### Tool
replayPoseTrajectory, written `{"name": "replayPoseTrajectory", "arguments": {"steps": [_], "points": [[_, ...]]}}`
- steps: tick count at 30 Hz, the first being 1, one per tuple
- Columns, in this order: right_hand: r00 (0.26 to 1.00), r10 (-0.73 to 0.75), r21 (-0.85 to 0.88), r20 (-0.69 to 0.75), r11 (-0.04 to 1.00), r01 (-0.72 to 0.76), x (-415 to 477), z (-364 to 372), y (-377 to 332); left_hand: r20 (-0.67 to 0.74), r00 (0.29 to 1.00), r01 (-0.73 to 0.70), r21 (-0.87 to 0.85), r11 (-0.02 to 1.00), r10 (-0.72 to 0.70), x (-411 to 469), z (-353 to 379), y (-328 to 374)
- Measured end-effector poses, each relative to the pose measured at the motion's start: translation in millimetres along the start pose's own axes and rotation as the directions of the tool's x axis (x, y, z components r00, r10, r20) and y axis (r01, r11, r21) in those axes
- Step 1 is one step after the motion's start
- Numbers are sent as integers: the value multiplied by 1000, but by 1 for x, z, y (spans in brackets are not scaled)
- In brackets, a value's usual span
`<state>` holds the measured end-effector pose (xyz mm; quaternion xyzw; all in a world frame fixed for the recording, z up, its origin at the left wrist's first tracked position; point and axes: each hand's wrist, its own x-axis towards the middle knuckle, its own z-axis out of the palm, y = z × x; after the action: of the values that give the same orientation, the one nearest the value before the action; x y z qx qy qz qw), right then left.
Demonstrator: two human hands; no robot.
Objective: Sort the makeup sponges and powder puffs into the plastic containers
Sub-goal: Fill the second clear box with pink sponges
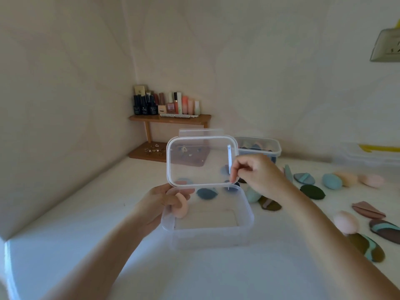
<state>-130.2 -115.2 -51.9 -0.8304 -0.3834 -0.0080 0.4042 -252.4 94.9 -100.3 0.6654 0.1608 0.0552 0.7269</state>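
We are seeing the fingers of the left hand only partly: they are curling round a pink sponge and blurring behind the cloudy wall of the open container. The right hand is pinching the clear lid, but we cannot tell which fingertips are touching its side flap. Through it, blue puffs are smearing into soft shapes. The far container is showing its contents only as vague colours. Both forearms are running off the bottom edge. The right edge is cutting a striped puff and a wall socket. Trinkets on the lower shelf and the bottle labels are staying too small to identify.
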Motion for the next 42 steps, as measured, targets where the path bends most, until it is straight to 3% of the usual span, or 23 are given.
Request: {"name": "replayPoseTrajectory", "arguments": {"steps": [2, 4, 7, 9, 12, 14, 17, 19, 21, 23, 28, 35, 42], "points": [[997, 61, -114, -41, 991, -66, -6, -12, 21, -14, 1000, -5, 2, 1000, 5, 2, 3, -1], [989, 136, -239, 55, 964, -119, -12, -13, 39, -12, 1000, 2, 3, 1000, -2, 4, 7, -1], [965, 153, -431, 213, 901, -48, -11, -8, 60, -11, 999, 34, -10, 999, -34, 7, 9, -3], [968, 121, -437, 220, 899, -13, -9, -5, 67, -6, 999, 31, -20, 999, -31, 7, 8, -3], [986, 123, -382, 109, 921, -73, -6, -1, 76, 6, 1000, 24, -23, 999, -24, 7, 6, -4], [993, 103, -285, -62, 951, -117, -6, -7, 76, 5, 1000, 12, -33, 999, -12, 7, 9, -3], [948, 33, 0, -317, 999, -34, -9, -27, 61, 4, 1000, 8, -30, 1000, -8, 6, 18, -3], [974, 41, 336, -222, 941, 37, -15, -37, 41, 14, 1000, 0, -33, 999, 1, 6, 27, -3], [999, -36, 487, 24, 873, 20, -22, -33, 24, 25, 1000, -14, -70, 997, 16, 8, 38, -5], [978, -84, 386, 191, 922, 3, -26, -22, 13, 34, 999, -11, -108, 994, 14, 11, 48, -7], [897, -80, 146, 434, 989, 18, -31, 1, 1, 102, 994, -19, -110, 994, 30, 12, 65, -9], [916, -28, 45, 401, 999, 11, -34, 10, 4, 88, 995, -20, -182, 983, 37, 14, 76, -15], [890, 18, 35, 456, 999, -38, -29, 11, 4, 56, 997, -33, -255, 966, 49, 14, 81, -18]]}}
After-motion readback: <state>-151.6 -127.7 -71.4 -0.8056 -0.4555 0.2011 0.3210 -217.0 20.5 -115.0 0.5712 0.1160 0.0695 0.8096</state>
